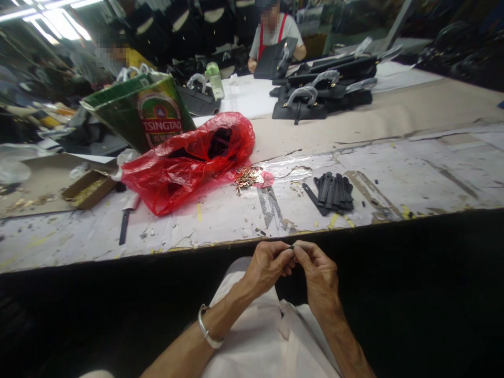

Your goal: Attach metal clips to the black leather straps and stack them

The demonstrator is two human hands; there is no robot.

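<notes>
My left hand [270, 265] and my right hand [319, 273] meet below the table's front edge, over my lap. Both are pinched together on a small thin dark piece [293, 246] between the fingertips; I cannot make out what it is. A bangle sits on my left wrist. On the table just ahead lies a pile of black strap pieces [334, 192]. Left of it is a heap of small gold metal fittings [248, 177], beside a crumpled red plastic bag [189, 163].
A green Tsingtao carton [145, 113] and a small cardboard box of gold parts [88, 189] stand at the left. A dark tool [124, 226] lies near the edge. Black handbags [323, 89] are stacked farther back. Two people sit at the far side.
</notes>
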